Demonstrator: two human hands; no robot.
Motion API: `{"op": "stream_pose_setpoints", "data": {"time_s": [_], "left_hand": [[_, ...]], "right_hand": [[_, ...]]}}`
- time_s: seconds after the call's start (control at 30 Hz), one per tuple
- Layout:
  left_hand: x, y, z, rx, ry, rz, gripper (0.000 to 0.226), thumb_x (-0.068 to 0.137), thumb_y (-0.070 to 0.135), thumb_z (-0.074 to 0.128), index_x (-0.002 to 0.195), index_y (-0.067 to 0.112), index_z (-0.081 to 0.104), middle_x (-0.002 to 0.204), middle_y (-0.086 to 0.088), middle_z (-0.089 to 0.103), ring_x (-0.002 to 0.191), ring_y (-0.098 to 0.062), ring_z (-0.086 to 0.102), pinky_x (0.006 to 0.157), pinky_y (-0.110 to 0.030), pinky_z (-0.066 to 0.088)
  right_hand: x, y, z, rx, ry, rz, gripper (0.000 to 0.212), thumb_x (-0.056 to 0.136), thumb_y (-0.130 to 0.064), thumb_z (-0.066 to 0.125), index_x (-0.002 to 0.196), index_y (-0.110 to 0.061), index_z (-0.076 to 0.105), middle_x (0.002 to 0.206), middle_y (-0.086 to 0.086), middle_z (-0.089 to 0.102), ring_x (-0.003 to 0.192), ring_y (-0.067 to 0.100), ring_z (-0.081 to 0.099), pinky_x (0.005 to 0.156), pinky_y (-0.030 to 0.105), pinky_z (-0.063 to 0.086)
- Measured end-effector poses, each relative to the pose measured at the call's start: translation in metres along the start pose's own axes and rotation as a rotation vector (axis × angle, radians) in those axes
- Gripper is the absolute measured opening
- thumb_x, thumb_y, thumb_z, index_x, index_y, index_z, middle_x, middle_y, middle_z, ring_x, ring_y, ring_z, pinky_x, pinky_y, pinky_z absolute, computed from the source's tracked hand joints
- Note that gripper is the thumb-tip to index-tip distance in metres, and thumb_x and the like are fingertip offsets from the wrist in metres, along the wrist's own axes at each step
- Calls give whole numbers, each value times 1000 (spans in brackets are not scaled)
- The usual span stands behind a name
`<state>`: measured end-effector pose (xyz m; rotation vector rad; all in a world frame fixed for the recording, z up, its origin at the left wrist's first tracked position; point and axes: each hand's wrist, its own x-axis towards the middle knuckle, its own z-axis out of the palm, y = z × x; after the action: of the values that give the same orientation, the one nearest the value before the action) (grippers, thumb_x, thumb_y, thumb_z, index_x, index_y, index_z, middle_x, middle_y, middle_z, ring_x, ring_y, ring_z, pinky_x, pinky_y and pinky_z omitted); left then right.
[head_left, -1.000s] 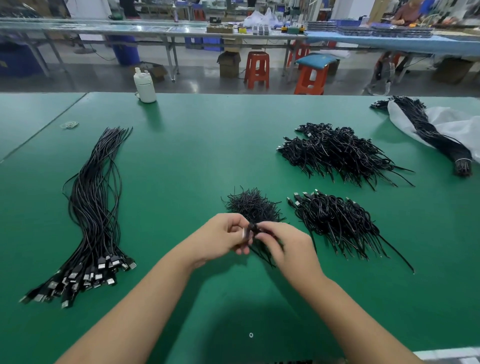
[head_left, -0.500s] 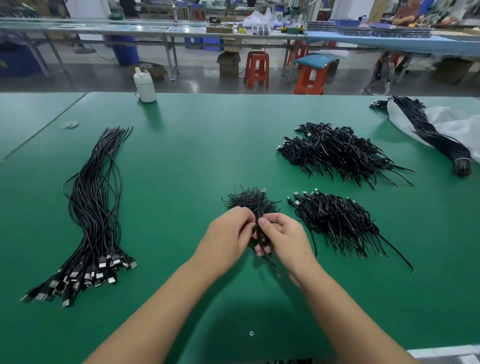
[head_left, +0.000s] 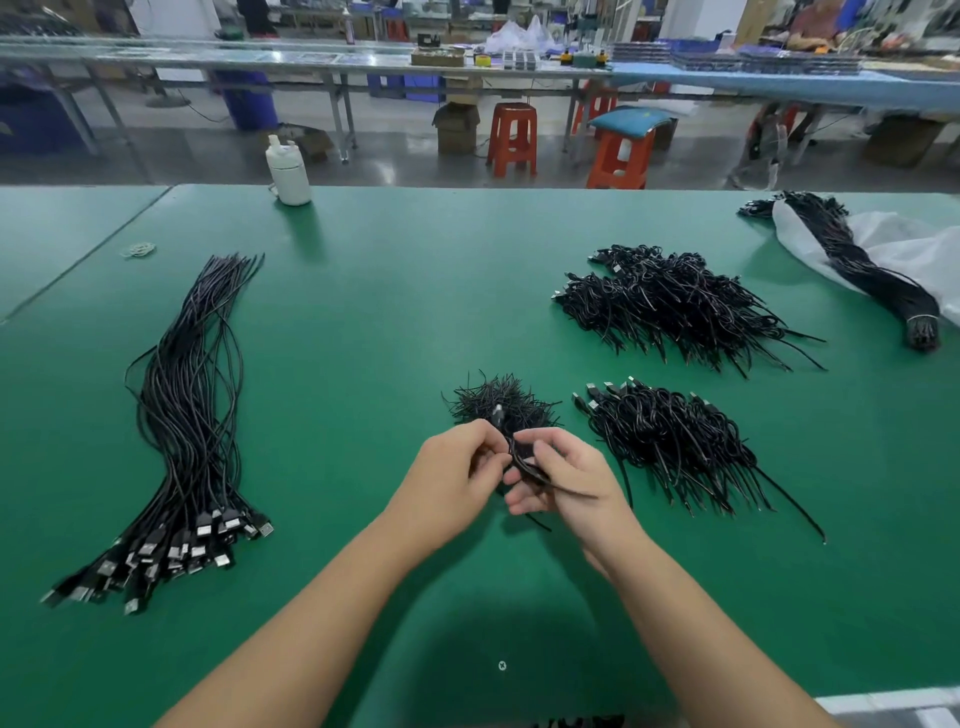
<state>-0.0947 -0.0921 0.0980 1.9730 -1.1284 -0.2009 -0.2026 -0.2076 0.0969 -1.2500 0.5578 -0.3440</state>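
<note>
Both hands meet over the green table (head_left: 395, 322), just in front of a small heap of black twist ties (head_left: 498, 397). My left hand (head_left: 457, 475) and my right hand (head_left: 561, 480) both pinch a coiled black cable (head_left: 522, 457) between them. The cable's plug end pokes up above my fingers, and its loose tail runs right across my right palm. A long sheaf of straight black USB cables (head_left: 182, 415) lies at the left, plugs toward me.
Two piles of coiled, tied cables lie to the right, one near (head_left: 670, 441) and one farther back (head_left: 670, 301). A banded cable bundle (head_left: 857, 270) rests on a white bag (head_left: 914, 249) at far right. A white bottle (head_left: 288, 174) stands at the table's far edge.
Both hands have shifted slightly away from me toward the tie heap. My right hand has turned palm-up, and the cable's tail now lies across it.
</note>
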Motion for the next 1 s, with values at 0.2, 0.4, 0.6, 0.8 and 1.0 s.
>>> {"op": "stream_pose_setpoints", "data": {"time_s": [0.2, 0.4, 0.6, 0.8, 1.0], "left_hand": [[5, 2, -7, -308, -34, -246, 14, 91, 6, 65, 81, 16, 62, 63, 8, 61, 56, -8, 54, 59, -19, 44], [3, 10, -10, -505, -96, -259, 8, 93, 1, 62, 86, 6, 61, 64, 0, 58, 52, -6, 53, 56, -15, 42], [2, 14, -6, -178, 14, -86, 16, 94, 14, 62, 82, 23, 57, 68, 10, 56, 61, -5, 47, 63, -19, 41], [-1, 14, -5, 35, 60, 182, 9, 94, 5, 57, 90, 14, 55, 83, 7, 54, 74, -5, 44, 71, -14, 36], [-2, 12, -4, -34, 55, 145, 15, 94, 7, 57, 87, 20, 54, 81, 10, 59, 75, -5, 52, 71, -14, 39]], "right_hand": [[-2, 0, -15, 64, -164, 22, 26, 102, 1, 41, 119, -2, 61, 98, 21, 73, 90, 27, 71, 76, 34, 61], [-3, -4, -15, -372, 20, -261, 11, 88, -4, 70, 94, -13, 72, 85, 1, 67, 75, 9, 59, 70, 27, 54], [-2, -5, -10, -248, 59, -204, 4, 92, -12, 67, 91, -11, 71, 66, -9, 64, 58, 5, 54, 57, 18, 48], [1, -6, -5, -103, 15, -112, 23, 95, -14, 63, 117, -8, 57, 70, -1, 69, 59, 8, 56, 58, 19, 48], [-2, -5, -6, -136, 20, -161, 25, 98, -11, 58, 120, -20, 51, 78, 8, 74, 58, 11, 56, 58, 22, 47]]}}
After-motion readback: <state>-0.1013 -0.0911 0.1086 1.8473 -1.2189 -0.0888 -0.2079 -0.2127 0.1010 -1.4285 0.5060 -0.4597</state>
